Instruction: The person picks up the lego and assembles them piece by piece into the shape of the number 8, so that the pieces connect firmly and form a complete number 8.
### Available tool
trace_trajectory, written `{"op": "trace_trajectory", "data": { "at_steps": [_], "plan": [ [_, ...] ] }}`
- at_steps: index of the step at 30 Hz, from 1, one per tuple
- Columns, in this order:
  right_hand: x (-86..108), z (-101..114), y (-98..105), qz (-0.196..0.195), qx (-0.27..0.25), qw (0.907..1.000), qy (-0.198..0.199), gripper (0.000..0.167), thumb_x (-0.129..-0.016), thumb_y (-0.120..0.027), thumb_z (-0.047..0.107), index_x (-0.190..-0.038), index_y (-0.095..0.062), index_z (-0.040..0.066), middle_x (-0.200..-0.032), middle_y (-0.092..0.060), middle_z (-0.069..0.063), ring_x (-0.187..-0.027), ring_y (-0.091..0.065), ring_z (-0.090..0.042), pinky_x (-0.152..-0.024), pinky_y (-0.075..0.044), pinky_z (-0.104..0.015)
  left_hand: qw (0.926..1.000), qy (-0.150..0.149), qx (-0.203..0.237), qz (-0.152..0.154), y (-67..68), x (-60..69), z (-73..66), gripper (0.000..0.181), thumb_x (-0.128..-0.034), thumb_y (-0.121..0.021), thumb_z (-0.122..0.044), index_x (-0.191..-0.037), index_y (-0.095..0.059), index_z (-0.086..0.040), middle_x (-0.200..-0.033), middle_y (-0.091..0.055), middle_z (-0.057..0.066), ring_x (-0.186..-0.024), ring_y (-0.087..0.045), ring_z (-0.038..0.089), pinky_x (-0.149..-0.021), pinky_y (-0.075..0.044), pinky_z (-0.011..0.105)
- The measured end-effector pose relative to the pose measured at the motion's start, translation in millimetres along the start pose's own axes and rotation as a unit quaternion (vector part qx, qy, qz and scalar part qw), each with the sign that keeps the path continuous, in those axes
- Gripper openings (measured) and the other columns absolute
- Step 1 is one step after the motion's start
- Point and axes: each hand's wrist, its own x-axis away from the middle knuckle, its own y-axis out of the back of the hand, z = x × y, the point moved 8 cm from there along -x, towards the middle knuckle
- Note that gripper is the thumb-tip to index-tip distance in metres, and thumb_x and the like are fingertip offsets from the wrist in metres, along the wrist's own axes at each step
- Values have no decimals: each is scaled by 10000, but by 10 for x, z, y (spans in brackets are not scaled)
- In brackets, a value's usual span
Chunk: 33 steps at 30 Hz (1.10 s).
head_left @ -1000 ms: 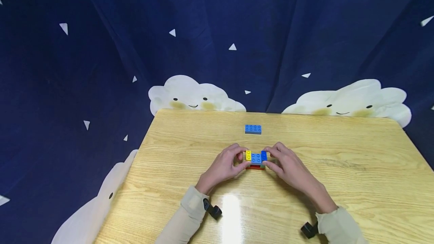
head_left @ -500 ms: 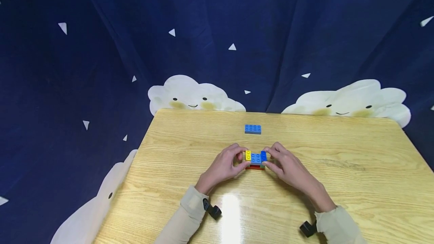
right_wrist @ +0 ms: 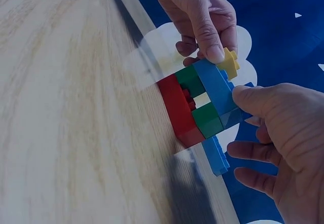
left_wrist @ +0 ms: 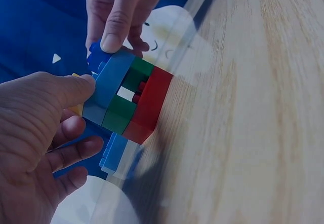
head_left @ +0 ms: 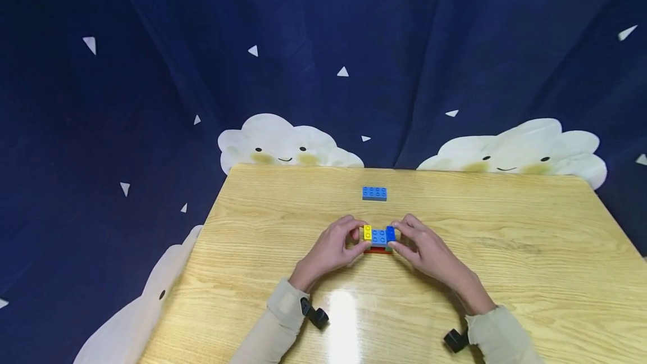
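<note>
Currently, the left grip (head_left: pixel 331 247) pinches a yellow brick (head_left: pixel 367 233) and the right grip (head_left: pixel 428 250) a navy brick (head_left: pixel 391 233), at opposite ends atop a stack (head_left: pixel 378 239), its red base (left_wrist: pixel 152 105) on the table (head_left: pixel 485 274); a loose blue brick (head_left: pixel 374 194) lies beyond.

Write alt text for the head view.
A person's left hand and right hand hold opposite ends of a brick stack at a wooden table. A yellow brick and dark blue brick top it; a loose blue brick lies beyond.

The left hand (head_left: pixel 331 245) and right hand (head_left: pixel 427 246) block both sides of the tower (head_left: pixel 379 238); a brick (head_left: pixel 374 194) sits behind it. Its front has room.
</note>
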Motion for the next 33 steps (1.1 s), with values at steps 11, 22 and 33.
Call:
{"op": "trace_trajectory", "data": {
  "at_steps": [11, 22, 33],
  "plan": [
    [27, 4, 10, -189, -113, 9998, 18, 345, -946, -790, 144, -1264, -701, 44, -939, -508, 16, -788, -472, -92, -656, -425, -233, 10000, 39, -22, 80, -20, -5, 10, 335, -962, -781, -265, -1227, -699, -76, -925, -591, 7, -832, -607, 250, -737, -441, 221],
    [56, -81, -75, -488, -548, 9972, 113, 349, -953, -779, 161, -1270, -706, 35, -884, -479, 38, -758, -432, -73, -628, -382, -229, 10000, -10, 72, -17, -19, -1, 20, 335, -962, -780, -253, -1228, -691, -70, -912, -597, 32, -827, -602, 261, -737, -440, 223],
    [36, -73, -44, -557, -817, 9951, 24, 372, -936, -789, 138, -1270, -711, -7, -855, -497, 77, -751, -465, -67, -624, -409, -227, 9999, 102, 92, 39, -40, 3, 11, 371, -967, -776, -251, -1273, -685, -63, -919, -591, 14, -830, -608, 246, -737, -445, 215]
  ]
}}
